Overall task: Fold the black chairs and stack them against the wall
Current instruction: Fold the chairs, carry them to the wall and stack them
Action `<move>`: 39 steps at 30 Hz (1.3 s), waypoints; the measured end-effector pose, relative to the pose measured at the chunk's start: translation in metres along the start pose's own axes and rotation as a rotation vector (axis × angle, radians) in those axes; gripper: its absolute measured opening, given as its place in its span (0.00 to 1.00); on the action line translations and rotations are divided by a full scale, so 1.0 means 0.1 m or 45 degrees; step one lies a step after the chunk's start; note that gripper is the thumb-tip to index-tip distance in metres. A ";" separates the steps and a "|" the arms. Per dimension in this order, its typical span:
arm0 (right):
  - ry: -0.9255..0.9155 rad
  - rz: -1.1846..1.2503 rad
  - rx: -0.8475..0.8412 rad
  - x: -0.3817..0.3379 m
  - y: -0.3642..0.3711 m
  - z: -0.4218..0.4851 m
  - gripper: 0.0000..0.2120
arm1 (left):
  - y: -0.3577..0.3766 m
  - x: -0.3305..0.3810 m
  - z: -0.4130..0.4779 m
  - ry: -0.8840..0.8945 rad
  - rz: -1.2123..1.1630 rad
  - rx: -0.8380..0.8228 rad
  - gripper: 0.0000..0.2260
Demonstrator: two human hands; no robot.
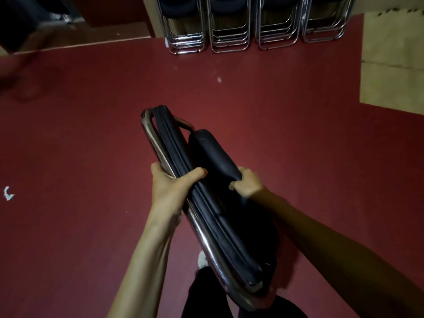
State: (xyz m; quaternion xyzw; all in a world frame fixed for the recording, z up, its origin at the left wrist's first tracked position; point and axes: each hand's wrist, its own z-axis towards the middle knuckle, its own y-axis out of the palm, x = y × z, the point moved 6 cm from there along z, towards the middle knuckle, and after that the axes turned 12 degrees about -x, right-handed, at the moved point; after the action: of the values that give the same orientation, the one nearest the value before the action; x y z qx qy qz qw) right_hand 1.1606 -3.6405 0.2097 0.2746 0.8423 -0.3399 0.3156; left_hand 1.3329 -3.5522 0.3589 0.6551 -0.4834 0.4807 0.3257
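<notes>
Dark red floor (91,134) is spreading across a dim room; four rows of stacked chairs (231,31) are leaning along its far edge, a beige mat (392,60) lying at the right, a white scrap (8,193) at the left; the folded black chair (206,161) is hanging tilted above the floor; the left hand (169,187) is clamping its grip round the chrome frame and cushion edge; the right hand (247,185) is curling its grip round the padded cushion.

A folded black chair (206,180) is held above the red floor (80,134) by the left hand (169,182) and right hand (246,185). Stacked chairs (252,26) are seen at the wall.
</notes>
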 end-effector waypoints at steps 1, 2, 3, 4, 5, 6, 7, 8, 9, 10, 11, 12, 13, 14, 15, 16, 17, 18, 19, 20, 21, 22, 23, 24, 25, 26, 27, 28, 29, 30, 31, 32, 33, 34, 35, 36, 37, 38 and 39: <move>0.008 -0.013 0.015 -0.06 -0.19 0.19 0.21 | 0.10 0.08 0.26 0.002 -0.016 -0.021 0.25; 0.020 -0.022 0.026 -0.12 -0.38 0.40 0.21 | 0.20 0.15 0.54 0.001 -0.027 -0.044 0.25; 0.037 -0.031 0.041 -0.19 -0.60 0.62 0.21 | 0.30 0.24 0.86 0.001 -0.033 -0.067 0.24; 0.053 -0.041 0.060 -0.27 -0.82 0.85 0.20 | 0.41 0.31 1.19 0.002 -0.038 -0.090 0.24; 0.063 -0.034 0.085 -0.34 -1.03 1.07 0.20 | 0.50 0.39 1.52 0.001 -0.046 -0.117 0.24; 0.065 -0.011 0.114 -0.42 -1.24 1.28 0.19 | 0.59 0.47 1.85 -0.008 -0.048 -0.148 0.24; 0.061 0.021 0.152 -0.50 -1.45 1.48 0.18 | 0.69 0.56 2.19 -0.019 -0.047 -0.187 0.24; 0.055 0.031 0.187 -0.59 -1.66 1.68 0.17 | 0.78 0.66 2.52 -0.033 -0.052 -0.227 0.24; 0.048 0.015 0.200 -0.70 -1.84 1.88 0.16 | 0.86 0.76 2.83 -0.043 -0.061 -0.251 0.24; 0.037 -0.012 0.206 -0.82 -2.03 2.08 0.16 | 0.93 0.87 3.12 -0.045 -0.064 -0.266 0.24; 0.029 -0.030 0.214 -0.93 -2.21 2.28 0.17 | 1.01 0.98 3.40 -0.047 -0.057 -0.281 0.25; 0.022 -0.046 0.222 -1.04 -2.39 2.47 0.19 | 1.08 1.11 3.65 -0.051 -0.046 -0.297 0.25; 0.018 -0.058 0.231 -1.16 -2.58 2.66 0.19 | 1.16 1.22 3.91 -0.051 -0.039 -0.312 0.26; 0.017 -0.063 0.242 -1.26 -2.76 2.85 0.20 | 1.25 1.33 4.17 -0.045 -0.036 -0.332 0.27; 0.023 -0.053 0.258 -1.36 -2.94 3.05 0.22 | 1.34 1.42 4.44 -0.037 -0.035 -0.353 0.28; 0.024 -0.039 0.276 -1.45 -3.13 3.25 0.22 | 1.42 1.51 4.71 -0.032 -0.038 -0.367 0.28; 0.021 -0.032 0.293 -1.53 -3.32 3.46 0.22 | 1.51 1.60 4.99 -0.029 -0.046 -0.376 0.29; 0.012 -0.041 0.303 -1.62 -3.51 3.69 0.21 | 1.59 1.70 5.28 -0.028 -0.052 -0.376 0.31; 0.009 -0.056 0.300 -1.71 -3.69 3.95 0.19 | 1.66 1.79 5.58 -0.023 -0.057 -0.371 0.32; 0.013 -0.077 0.291 -1.79 -3.87 4.23 0.17 | 1.74 1.88 5.88 -0.019 -0.060 -0.359 0.32; 0.024 -0.092 0.285 -1.86 -4.05 4.52 0.16 | 1.82 1.97 6.18 -0.020 -0.063 -0.347 0.31; 0.033 -0.099 0.281 -1.95 -4.23 4.80 0.16 | 1.89 2.06 6.48 -0.020 -0.073 -0.333 0.31; 0.042 -0.087 0.268 -2.04 -4.41 5.07 0.16 | 1.97 2.16 6.77 -0.027 -0.088 -0.317 0.29; 0.048 -0.074 0.253 -2.14 -4.57 5.34 0.17 | 2.05 2.27 7.05 -0.038 -0.099 -0.304 0.28; 0.053 -0.065 0.239 -2.25 -4.74 5.60 0.17 | 2.11 2.38 7.33 -0.041 -0.109 -0.295 0.28; 0.055 -0.066 0.226 -2.36 -4.87 5.84 0.18 | 2.15 2.48 7.59 -0.050 -0.119 -0.286 0.27; 0.053 -0.075 0.213 -2.49 -5.00 6.08 0.18 | 2.17 2.56 7.84 -0.064 -0.124 -0.268 0.28; 0.048 -0.091 0.198 -2.63 -5.12 6.33 0.18 | 2.16 2.64 8.11 -0.074 -0.122 -0.244 0.28; 0.049 -0.107 0.179 -2.76 -5.23 6.58 0.18 | 2.15 2.71 8.38 -0.078 -0.122 -0.225 0.28; 0.045 -0.115 0.161 -2.89 -5.34 6.83 0.18 | 2.14 2.78 8.64 -0.083 -0.126 -0.211 0.30; 0.042 -0.119 0.146 -3.01 -5.44 7.08 0.18 | 2.13 2.84 8.92 -0.088 -0.130 -0.207 0.31; 0.035 -0.120 0.128 -3.14 -5.54 7.35 0.18 | 2.12 2.91 9.20 -0.089 -0.140 -0.203 0.32; 0.028 -0.120 0.108 -3.27 -5.64 7.61 0.17 | 2.11 2.98 9.49 -0.093 -0.153 -0.191 0.31; 0.017 -0.121 0.091 -3.40 -5.73 7.89 0.16 | 2.11 3.05 9.77 -0.100 -0.167 -0.170 0.29; -0.004 -0.127 0.077 -3.54 -5.82 8.17 0.14 | 2.09 3.11 10.06 -0.103 -0.184 -0.148 0.27; -0.031 -0.140 0.067 -3.68 -5.91 8.46 0.10 | 2.08 3.18 10.35 -0.108 -0.200 -0.136 0.27; -0.054 -0.156 0.060 -3.82 -5.99 8.75 0.07 | 2.06 3.27 10.64 -0.120 -0.212 -0.125 0.27; -0.070 -0.172 0.052 -3.97 -6.06 9.05 0.05 | 2.02 3.35 10.93 -0.132 -0.221 -0.110 0.27; -0.075 -0.196 0.037 -4.11 -6.14 9.34 0.05 | 1.97 3.43 11.22 -0.143 -0.230 -0.086 0.27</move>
State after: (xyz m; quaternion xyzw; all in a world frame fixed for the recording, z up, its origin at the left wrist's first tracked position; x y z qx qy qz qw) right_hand 1.3349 -4.8184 0.2182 0.2035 0.8464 -0.3830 0.3091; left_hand 1.5239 -4.7249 0.3101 0.7105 -0.4557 0.3954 0.3622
